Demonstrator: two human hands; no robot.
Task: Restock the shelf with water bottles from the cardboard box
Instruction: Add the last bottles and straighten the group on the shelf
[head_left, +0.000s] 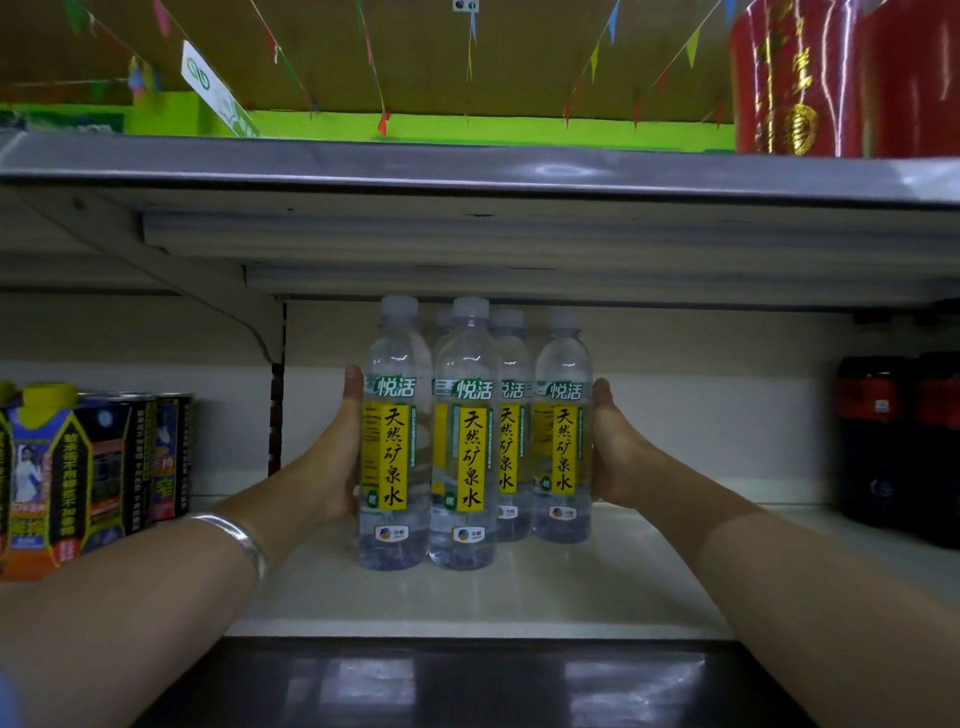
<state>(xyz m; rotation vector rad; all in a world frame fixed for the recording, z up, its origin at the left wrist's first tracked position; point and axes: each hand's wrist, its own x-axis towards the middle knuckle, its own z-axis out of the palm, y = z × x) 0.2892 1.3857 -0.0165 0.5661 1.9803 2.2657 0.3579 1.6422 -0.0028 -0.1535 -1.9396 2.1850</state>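
Squaring up the water bottles on the shelf

I've got the shelf (597, 582) in view, water bottles (470, 441) standing in a cluster mid-board. Left of them, drink cartons (49, 478); right of them, dark bottles (898, 441). My left hand (337, 447) and right hand (615, 447) press flat against the cluster's sides, fingers straight, gripping nothing. Next, I reckon: slide it back, then fetch more; the box is out of sight.

1. A cluster of water bottles (470, 436) is standing upright on the white shelf (597, 587).
2. The left hand (337, 452) is pressing the cluster's left side.
3. The right hand (615, 452) is pressing its right side.
4. A silver bracelet (236, 535) is circling the left wrist.
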